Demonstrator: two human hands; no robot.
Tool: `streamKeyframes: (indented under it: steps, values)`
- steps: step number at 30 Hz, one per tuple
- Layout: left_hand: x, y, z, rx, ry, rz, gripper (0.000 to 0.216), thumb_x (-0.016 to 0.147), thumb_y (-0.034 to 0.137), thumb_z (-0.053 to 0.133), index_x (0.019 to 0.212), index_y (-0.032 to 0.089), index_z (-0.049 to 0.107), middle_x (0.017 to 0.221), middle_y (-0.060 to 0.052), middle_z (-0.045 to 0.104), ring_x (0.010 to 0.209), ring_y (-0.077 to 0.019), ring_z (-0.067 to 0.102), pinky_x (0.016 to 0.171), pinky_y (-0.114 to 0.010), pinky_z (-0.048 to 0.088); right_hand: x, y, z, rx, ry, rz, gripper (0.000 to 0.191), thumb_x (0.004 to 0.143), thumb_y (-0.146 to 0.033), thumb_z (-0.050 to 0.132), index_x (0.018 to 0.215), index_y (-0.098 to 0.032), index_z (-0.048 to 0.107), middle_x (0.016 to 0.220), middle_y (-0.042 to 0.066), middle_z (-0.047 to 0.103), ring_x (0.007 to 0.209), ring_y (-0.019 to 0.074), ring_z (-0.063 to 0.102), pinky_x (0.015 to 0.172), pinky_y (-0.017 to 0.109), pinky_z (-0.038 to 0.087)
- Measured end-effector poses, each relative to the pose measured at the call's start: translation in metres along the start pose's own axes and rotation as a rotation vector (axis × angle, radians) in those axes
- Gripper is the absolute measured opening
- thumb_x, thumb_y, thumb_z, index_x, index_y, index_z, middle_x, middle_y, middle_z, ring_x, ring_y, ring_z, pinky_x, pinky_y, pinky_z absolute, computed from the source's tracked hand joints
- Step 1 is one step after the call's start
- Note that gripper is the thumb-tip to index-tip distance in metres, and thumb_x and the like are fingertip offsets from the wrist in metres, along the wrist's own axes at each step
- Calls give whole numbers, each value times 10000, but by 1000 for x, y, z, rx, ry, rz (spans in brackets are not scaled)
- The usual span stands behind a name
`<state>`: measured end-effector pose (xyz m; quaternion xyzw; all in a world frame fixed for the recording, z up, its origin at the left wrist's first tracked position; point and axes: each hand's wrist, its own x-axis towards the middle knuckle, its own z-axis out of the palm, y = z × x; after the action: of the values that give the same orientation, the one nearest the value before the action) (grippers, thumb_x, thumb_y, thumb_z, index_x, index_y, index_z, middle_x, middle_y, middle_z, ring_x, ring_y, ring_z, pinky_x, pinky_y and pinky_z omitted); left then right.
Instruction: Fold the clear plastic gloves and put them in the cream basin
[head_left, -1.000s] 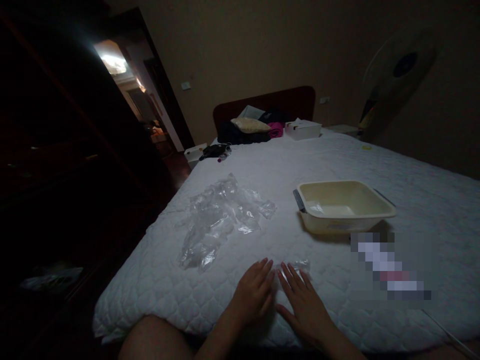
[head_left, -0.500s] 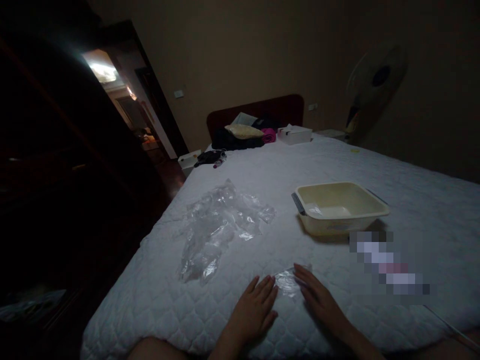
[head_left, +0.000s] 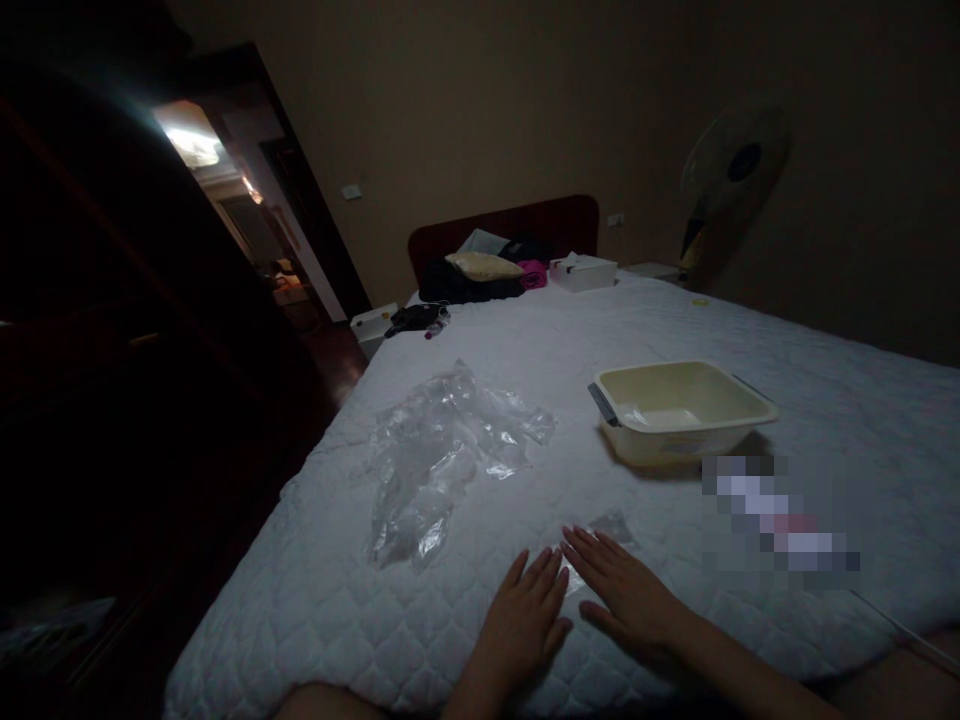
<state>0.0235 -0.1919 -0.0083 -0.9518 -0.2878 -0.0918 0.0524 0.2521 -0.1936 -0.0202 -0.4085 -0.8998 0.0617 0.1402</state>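
A small clear plastic bag (head_left: 613,526) lies flat on the white quilted bed (head_left: 315,600) near its front edge. Across it rests my right hand (head_left: 619,590), palm down with fingers stretched out, hiding much of the plastic. My left hand (head_left: 529,605) lies flat at the bag's left side, fingers extended, its tips close to those of the right. Farther left is a loose spread of crumpled clear plastic bags (head_left: 442,450). To the right stands a cream plastic basin (head_left: 675,445) with grey handles and a bit of clear plastic inside.
A blurred-out object (head_left: 780,515) with a cable lies right of my hands. Dark clothes, a yellowish pillow (head_left: 484,266), a pink roll (head_left: 533,274) and a white box (head_left: 583,272) sit by the headboard (head_left: 517,220). A fan (head_left: 739,165) stands at the far right.
My right hand has moved left over the small plastic bag and flattened onto it, covering more of it. My left hand has shifted slightly right.
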Motion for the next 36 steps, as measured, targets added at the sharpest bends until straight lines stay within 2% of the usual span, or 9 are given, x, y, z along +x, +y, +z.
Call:
streamKeyframes:
  steps: [5, 12, 23, 28, 36]
  values:
    - [0, 1, -1, -27, -16, -12, 501, 936, 387, 320, 1383, 181, 226, 1441, -43, 251, 1332, -182, 185, 1089, -387, 178, -6, 10, -9, 22, -39, -18, 612, 895, -464, 375, 1411, -257, 118, 1467, 48, 160, 1330, 239, 194, 1074, 449, 211]
    - [0, 1, 0, -48, -25, -21, 513, 936, 390, 311, 1392, 185, 198, 1440, -48, 249, 1332, -185, 187, 1087, -395, 186, -10, 19, -3, -57, 23, 65, 607, 893, -472, 375, 1410, -270, 132, 1470, 52, 148, 1329, 260, 189, 1056, 459, 243]
    - [0, 0, 0, -48, -22, -14, 530, 930, 380, 330, 1399, 192, 170, 1446, -49, 234, 1331, -189, 188, 1086, -396, 184, -11, 18, -1, -92, 82, 84, 608, 885, -493, 372, 1409, -277, 150, 1476, 32, 141, 1330, 251, 196, 1065, 435, 227]
    - [0, 1, -2, -58, -23, -19, 521, 931, 381, 328, 1396, 198, 182, 1446, -46, 235, 1330, -185, 191, 1085, -396, 195, -12, 18, -2, -84, 90, 111, 616, 880, -494, 386, 1408, -273, 159, 1483, 39, 92, 1338, 262, 158, 1053, 431, 260]
    - [0, 2, -3, -58, -13, -18, 507, 935, 374, 319, 1393, 198, 192, 1442, -47, 249, 1328, -182, 200, 1085, -398, 187, -12, 17, -5, -53, 92, 109, 618, 882, -489, 385, 1409, -262, 156, 1470, 21, 175, 1336, 255, 172, 1066, 431, 246]
